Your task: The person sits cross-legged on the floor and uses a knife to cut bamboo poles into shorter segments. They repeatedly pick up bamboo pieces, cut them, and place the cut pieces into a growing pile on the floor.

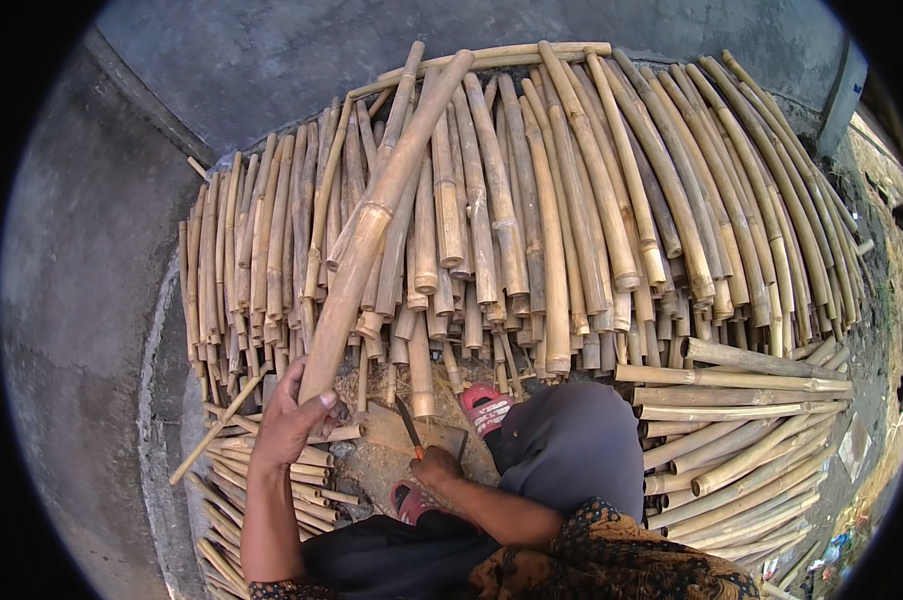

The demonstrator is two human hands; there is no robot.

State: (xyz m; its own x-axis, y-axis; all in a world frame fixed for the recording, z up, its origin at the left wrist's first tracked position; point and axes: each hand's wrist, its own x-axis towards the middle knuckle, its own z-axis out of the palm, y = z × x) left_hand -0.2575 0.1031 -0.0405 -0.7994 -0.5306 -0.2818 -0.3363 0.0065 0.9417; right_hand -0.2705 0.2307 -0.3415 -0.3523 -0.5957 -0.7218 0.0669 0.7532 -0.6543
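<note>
My left hand (293, 420) is wrapped round the lower end of a thick bamboo pole (376, 215). The pole slants up and away to the right, over the stacked bamboo. In my right hand (436, 468), low between my feet, is the orange handle of a narrow dark blade (407, 422); whether it is a knife or a saw I cannot tell. Its tip points away from me, and it is apart from the held pole. Below the blade lies a flat brown piece (386, 432) on ground strewn with pale sawdust or chips.
A wide stack of bamboo poles (591, 200) leans toward the grey wall (271, 60). More cut lengths lie piled at the right (751, 440) and the left (231, 480). My red sandals (486, 405) stand close to the blade. Another grey wall (81, 250) rises at left.
</note>
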